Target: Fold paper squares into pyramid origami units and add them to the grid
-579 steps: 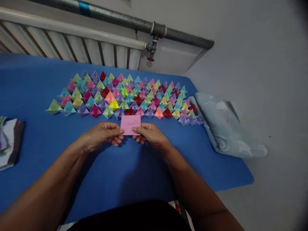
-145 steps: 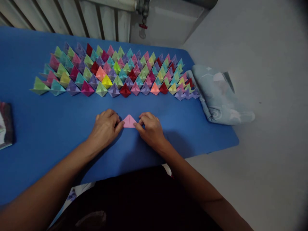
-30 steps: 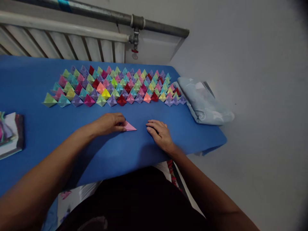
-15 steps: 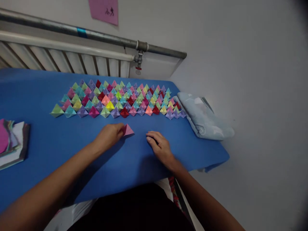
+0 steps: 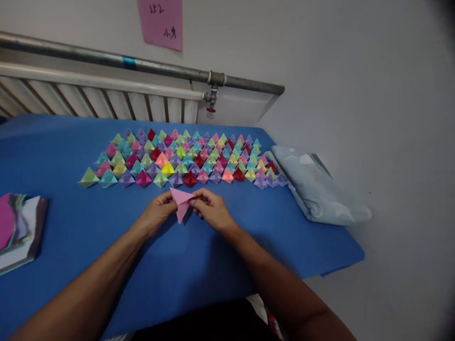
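A folded piece of pink origami paper (image 5: 182, 199) is held between both hands, above the blue-covered table (image 5: 149, 274). My left hand (image 5: 159, 212) pinches its left side, and the fingers of my right hand (image 5: 210, 206) are closed on its right corner. One flap of the paper points down toward me. Just beyond the hands stand rows of small folded paper boats (image 5: 190, 179) in many colours, including green, purple, red, pink and yellow.
At the left edge lies a stack of coloured paper (image 5: 23, 227). A folded pale blue cloth (image 5: 313, 189) rests at the table's right end. Behind the table are a white radiator (image 5: 117, 102) and a metal pipe (image 5: 170, 70). A pink note (image 5: 161, 23) hangs on the wall.
My right hand has moved left and taken hold of the pink paper's right corner. The paper, first in my left hand alone, is now turned with a flap pointing down. The view has shifted slightly.
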`<state>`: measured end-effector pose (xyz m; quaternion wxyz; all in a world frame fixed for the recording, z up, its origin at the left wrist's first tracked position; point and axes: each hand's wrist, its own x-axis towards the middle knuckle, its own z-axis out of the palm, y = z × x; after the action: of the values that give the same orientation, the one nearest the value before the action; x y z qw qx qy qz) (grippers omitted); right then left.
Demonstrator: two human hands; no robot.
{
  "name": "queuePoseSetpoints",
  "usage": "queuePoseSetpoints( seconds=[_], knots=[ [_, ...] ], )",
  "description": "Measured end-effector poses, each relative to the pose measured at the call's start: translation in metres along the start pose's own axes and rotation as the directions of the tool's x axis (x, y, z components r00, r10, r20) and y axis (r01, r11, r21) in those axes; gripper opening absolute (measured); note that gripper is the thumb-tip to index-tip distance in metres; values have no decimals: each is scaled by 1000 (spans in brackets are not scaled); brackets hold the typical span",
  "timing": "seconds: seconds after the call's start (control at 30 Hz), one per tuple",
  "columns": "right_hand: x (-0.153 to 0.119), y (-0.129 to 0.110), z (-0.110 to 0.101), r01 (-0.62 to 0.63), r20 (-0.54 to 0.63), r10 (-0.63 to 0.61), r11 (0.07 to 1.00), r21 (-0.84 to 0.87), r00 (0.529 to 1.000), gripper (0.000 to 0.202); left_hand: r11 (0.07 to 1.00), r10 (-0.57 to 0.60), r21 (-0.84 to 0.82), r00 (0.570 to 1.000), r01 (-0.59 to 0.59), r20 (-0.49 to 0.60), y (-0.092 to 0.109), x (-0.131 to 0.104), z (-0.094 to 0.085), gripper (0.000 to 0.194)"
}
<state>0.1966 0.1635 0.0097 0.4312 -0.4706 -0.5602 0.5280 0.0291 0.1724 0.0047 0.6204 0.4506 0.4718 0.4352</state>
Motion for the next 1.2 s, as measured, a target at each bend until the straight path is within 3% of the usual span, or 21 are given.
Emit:
queuePoseSetpoints(
  seconds=[0.1,0.2,0.3,0.4,0.67,0.8,0.97,1.2],
  knots=[
    [-2,5,2,106,-85,-114,990,-95,990,10,997,47,61,995,-41,-87,-3,3,0,24],
    [-9,1,4,288,-162,-351,904,-317,922,13,947,159,303,977,-110,-143,-5,-1,0,16],
    [-15,0,6,428,-36,-520,739,-520,854,16,810,239,570,965,-139,-104,-7,-8,2,10],
    [-16,2,8,477,82,-560,610,-633,824,17,723,274,671,960,-163,-62,-6,-15,6,13],
    [-10,10,6,346,69,-468,538,-769,881,29,736,332,647,939,-199,-90,-6,-20,15,27],
    [-9,14,4,349,97,-424,572,-742,900,29,758,324,626,939,-184,-116,-4,-22,15,25],
    [-9,18,2,421,38,-506,673,-608,862,28,812,334,535,937,-234,-98,0,-26,15,19],
    [-12,15,0,489,-19,-589,688,-535,808,30,913,303,310,950,-266,-78,-1,-30,15,21]
  ],
)
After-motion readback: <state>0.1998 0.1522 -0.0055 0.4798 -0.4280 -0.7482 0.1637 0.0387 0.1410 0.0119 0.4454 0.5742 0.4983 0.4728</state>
